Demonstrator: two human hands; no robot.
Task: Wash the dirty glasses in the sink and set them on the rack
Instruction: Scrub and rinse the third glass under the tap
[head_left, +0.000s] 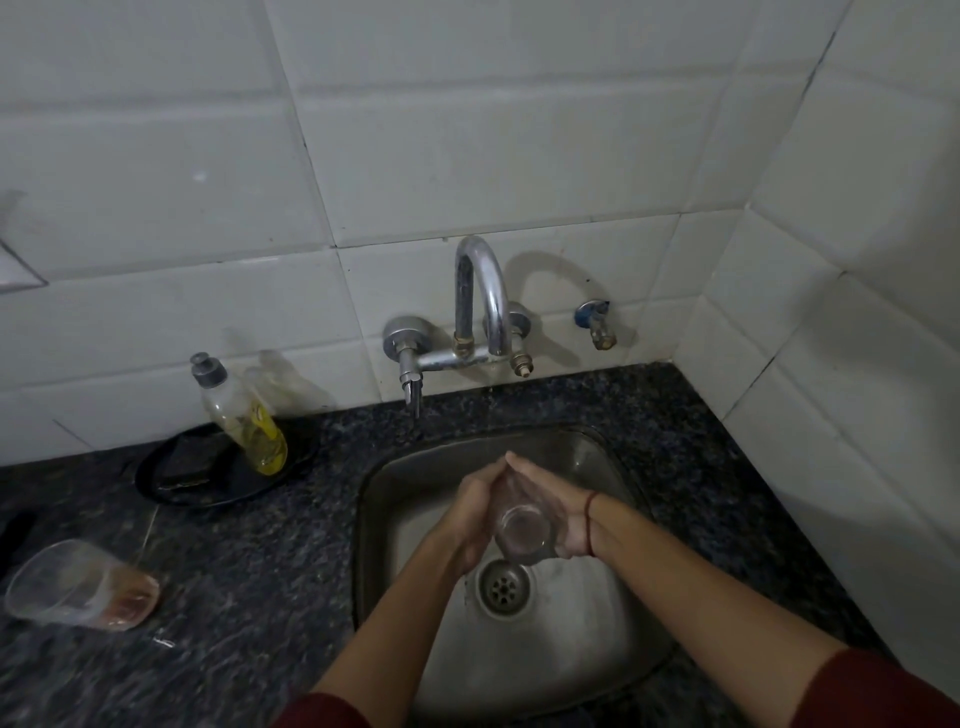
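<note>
A clear glass (521, 535) is held between both palms above the steel sink (613, 613), its open end facing me. My left hand (475, 512) presses its left side and my right hand (558, 514) presses its right side, fingers straight and fingertips meeting at the top. A second dirty glass (78, 584) with reddish residue lies on its side on the dark counter at the left. The drain (505, 587) sits just below the held glass. No rack is in view.
A chrome faucet (480, 301) juts from the tiled wall over the sink. A dish soap bottle (244, 415) leans on a black plate (218, 467) holding a dark sponge. A small tap (597, 325) is mounted to the right. The granite counter (249, 571) surrounds the sink.
</note>
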